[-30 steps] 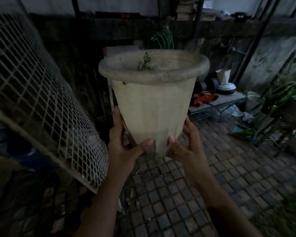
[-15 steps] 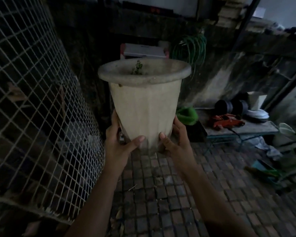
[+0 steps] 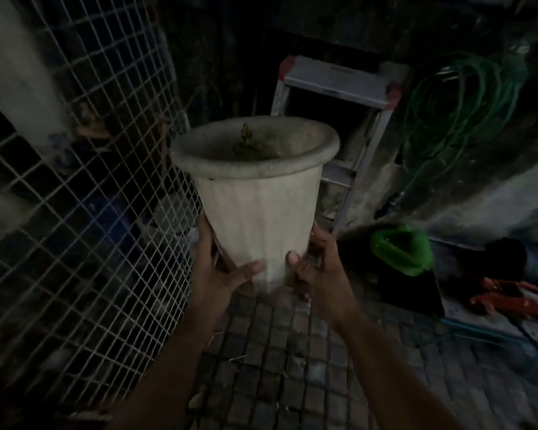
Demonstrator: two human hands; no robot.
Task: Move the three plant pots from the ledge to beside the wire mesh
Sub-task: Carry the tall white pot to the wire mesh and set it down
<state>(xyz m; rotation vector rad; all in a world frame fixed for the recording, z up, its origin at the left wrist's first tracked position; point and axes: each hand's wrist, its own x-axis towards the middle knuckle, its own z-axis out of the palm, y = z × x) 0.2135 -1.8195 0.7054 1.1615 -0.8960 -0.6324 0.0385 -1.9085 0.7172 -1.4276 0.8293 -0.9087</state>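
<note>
We are holding a tall, pale, tapered plant pot (image 3: 258, 209) with a thick rolled rim up off the brick-paved ground (image 3: 280, 367), upright, with a small green sprout (image 3: 246, 141) showing inside. Our left hand (image 3: 218, 274) is clasping its lower left side, and our right hand (image 3: 317, 268) is gripping the lower right, thumbs pressing on the front. The white wire mesh panel (image 3: 84, 212) is standing just to the left of the pot. A metal stepladder (image 3: 348, 119) is leaning behind it.
</note>
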